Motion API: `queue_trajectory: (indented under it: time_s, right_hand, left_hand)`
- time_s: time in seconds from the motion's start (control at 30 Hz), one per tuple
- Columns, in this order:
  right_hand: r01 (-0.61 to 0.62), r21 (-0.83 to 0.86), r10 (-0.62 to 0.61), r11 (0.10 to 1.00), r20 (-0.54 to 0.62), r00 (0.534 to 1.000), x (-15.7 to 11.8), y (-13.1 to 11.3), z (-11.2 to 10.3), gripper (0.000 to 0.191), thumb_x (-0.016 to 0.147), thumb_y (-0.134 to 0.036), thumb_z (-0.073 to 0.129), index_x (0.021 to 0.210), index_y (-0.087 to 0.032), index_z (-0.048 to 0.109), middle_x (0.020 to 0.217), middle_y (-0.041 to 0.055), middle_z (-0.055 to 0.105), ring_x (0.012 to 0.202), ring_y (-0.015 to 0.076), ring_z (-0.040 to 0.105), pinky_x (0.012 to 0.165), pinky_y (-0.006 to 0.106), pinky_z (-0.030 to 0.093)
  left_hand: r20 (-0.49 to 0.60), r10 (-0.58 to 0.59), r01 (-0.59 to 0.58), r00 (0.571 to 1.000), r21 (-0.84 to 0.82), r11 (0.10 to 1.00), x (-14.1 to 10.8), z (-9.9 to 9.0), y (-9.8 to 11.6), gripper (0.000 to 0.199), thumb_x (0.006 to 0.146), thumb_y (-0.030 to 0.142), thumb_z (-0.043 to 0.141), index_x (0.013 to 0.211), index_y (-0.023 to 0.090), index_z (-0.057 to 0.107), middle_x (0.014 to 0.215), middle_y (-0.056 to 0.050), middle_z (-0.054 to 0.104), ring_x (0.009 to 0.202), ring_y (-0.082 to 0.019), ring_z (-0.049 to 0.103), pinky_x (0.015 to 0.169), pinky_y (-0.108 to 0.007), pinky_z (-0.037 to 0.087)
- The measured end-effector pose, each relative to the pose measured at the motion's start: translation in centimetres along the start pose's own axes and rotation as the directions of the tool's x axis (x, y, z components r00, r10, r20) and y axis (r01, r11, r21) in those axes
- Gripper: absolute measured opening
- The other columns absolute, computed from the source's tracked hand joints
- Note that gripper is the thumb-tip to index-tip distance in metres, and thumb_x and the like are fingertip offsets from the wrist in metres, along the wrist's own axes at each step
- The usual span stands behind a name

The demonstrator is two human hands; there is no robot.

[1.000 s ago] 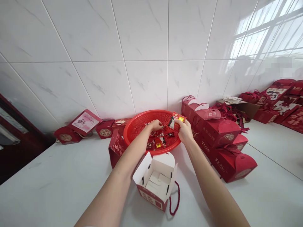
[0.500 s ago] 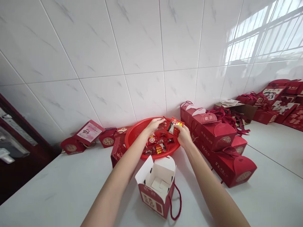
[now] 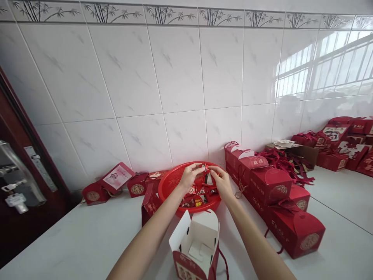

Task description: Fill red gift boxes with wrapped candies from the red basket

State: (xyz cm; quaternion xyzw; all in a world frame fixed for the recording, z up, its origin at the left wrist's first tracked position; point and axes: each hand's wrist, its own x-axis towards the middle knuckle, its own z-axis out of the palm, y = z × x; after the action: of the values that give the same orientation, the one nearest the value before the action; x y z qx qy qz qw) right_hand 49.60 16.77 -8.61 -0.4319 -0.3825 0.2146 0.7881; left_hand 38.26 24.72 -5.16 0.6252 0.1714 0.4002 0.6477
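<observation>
Over the red plastic basket (image 3: pixel 166 186), my left hand (image 3: pixel 190 175) and my right hand (image 3: pixel 223 182) meet, fingertips pinched around a small red-wrapped candy (image 3: pixel 206 168). Beneath them, several wrapped candies (image 3: pixel 198 200) lie in the basket, mostly red with some yellow and black. A black and white packet (image 3: pixel 209 179) shows just below my fingers; whether a hand touches it, I cannot tell. Nearer to me, between my forearms, stands an open red gift box (image 3: pixel 194 249) with its white flaps up and no candy visible inside. A dark red cord handle hangs at its right side.
Closed red gift boxes (image 3: pixel 271 182) are stacked to the right, with dark red ribbons (image 3: pixel 279 163) and a cardboard box (image 3: pixel 305 153) behind. More boxes (image 3: pixel 346 144) pile up far right. Small red boxes (image 3: pixel 96 192) line the tiled wall (image 3: pixel 140 77) at left.
My right hand has moved away from holding up a red and yellow packet; both hands have come together on a small red candy. The camera view has tilted upward.
</observation>
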Motion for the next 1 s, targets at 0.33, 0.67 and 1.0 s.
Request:
queue_trajectory:
  time_s: [0.33, 0.67, 1.0]
  right_hand:
    - [-0.007, -0.056, 0.01, 0.998, 0.051, 0.999, -0.1, -0.6, 0.1, 0.026, 0.07, -0.046, 0.074, 0.076, -0.02, 0.077, 0.082, 0.003, 0.075, 0.079, 0.019, 0.064, 0.079, 0.03, 0.049]
    - [-0.015, -0.092, 0.022, 0.996, 0.073, 0.997, -0.1, -0.3, -0.1, 0.026, 0.065, -0.046, 0.077, 0.062, -0.021, 0.072, 0.061, 0.0005, 0.066, 0.061, 0.0164, 0.053, 0.063, 0.029, 0.043]
    - [-0.033, -0.122, 0.043, 0.992, 0.085, 0.995, -0.4, -0.4, -0.1, 0.032, 0.064, -0.051, 0.08, 0.066, -0.02, 0.074, 0.068, 0.0013, 0.069, 0.067, 0.0168, 0.055, 0.068, 0.029, 0.043]
  left_hand:
    - [-0.048, 0.044, -0.043, 0.998, 0.024, 0.999, -0.5, 0.2, -0.7, 0.029, 0.061, 0.036, 0.084, 0.08, 0.018, 0.07, 0.088, -0.003, 0.073, 0.089, -0.021, 0.067, 0.088, -0.035, 0.051]
    - [-0.008, -0.051, 0.051, 0.999, 0.02, 0.999, -0.1, -0.1, -1.3, 0.036, 0.058, 0.048, 0.087, 0.073, 0.017, 0.073, 0.078, -0.004, 0.073, 0.081, -0.021, 0.068, 0.083, -0.035, 0.052]
    - [-0.022, -0.07, 0.071, 0.997, 0.044, 0.996, -0.3, -0.5, -1.2, 0.034, 0.06, 0.045, 0.085, 0.075, 0.017, 0.073, 0.087, -0.006, 0.075, 0.09, -0.022, 0.068, 0.085, -0.033, 0.052]
